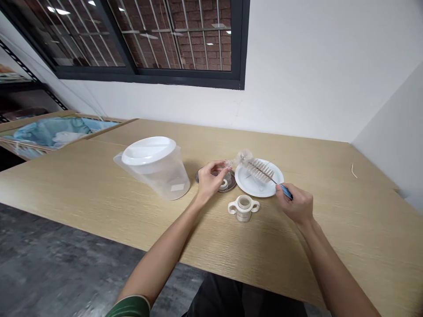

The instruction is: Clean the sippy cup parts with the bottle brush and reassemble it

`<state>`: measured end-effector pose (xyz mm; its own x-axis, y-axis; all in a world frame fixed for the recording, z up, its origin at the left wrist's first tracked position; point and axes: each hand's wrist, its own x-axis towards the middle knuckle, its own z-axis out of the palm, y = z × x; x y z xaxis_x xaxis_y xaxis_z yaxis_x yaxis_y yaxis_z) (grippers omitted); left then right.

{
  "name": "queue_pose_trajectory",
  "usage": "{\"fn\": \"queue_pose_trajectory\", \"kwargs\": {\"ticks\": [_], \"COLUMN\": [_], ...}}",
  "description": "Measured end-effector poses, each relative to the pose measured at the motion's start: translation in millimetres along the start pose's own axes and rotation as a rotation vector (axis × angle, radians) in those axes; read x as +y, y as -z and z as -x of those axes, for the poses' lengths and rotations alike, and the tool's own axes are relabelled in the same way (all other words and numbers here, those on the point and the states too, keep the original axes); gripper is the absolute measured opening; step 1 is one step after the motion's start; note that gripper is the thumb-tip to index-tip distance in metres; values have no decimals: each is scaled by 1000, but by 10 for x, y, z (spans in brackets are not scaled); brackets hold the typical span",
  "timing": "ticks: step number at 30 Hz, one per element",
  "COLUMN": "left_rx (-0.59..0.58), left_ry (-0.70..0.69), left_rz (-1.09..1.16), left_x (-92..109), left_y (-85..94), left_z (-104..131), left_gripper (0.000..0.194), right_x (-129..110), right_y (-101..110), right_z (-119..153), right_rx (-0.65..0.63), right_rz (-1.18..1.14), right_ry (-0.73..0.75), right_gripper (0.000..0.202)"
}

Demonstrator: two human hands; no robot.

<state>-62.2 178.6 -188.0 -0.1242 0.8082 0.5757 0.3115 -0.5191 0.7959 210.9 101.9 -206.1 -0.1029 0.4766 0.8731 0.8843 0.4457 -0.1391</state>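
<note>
So the brush (264, 171) is the main thing here, slanting over the white plate (242, 187) with its tip at about 10 o'clock and its blue handle at about 4. The right hand (297, 204) is at that handle end, fingers wrapped snugly round it. Up by the tip is a small clear piece (228, 164), pinched between the thumb and fingers of the left hand (209, 179), out at 9 o'clock from the brush. Can't tell if the bristles are inside the piece or just beside it. How far along? Looks like mid-job to me: brush gripped, clear piece up in the fingers, brush tip right by it. The cup (243, 214), two-handled and upright at 7 o'clock, isn't being touched, and neither is the white ring (224, 184) lying in the dark dish (228, 189) under the left hand. Whether either one is done or waiting, no idea, nothing on them gives it away. Further out, the jug (158, 176) stands at 9 o'clock, lid on, well apart from the hands. There's a pale scrap (354, 171) on the table (330, 246) at 3 o'clock, a crib (109, 126) with blue cloth between 9 and 10, and a barred window (191, 77) around 10 to 11.
</note>
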Motion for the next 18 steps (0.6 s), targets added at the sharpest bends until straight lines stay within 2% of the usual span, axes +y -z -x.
{"fn": "queue_pose_trajectory", "kwargs": {"ticks": [6, 18], "left_rx": [-15, 31], "left_ry": [4, 3], "left_rz": [-14, 10], "left_x": [-8, 0], "left_y": [-7, 11], "left_z": [3, -24], "left_gripper": [33, 33], "right_x": [1, -62], "right_y": [26, 2], "right_z": [-25, -2], "right_rx": [25, -8], "right_rz": [-8, -17], "right_ry": [-11, 48], "right_gripper": [15, 15]}}
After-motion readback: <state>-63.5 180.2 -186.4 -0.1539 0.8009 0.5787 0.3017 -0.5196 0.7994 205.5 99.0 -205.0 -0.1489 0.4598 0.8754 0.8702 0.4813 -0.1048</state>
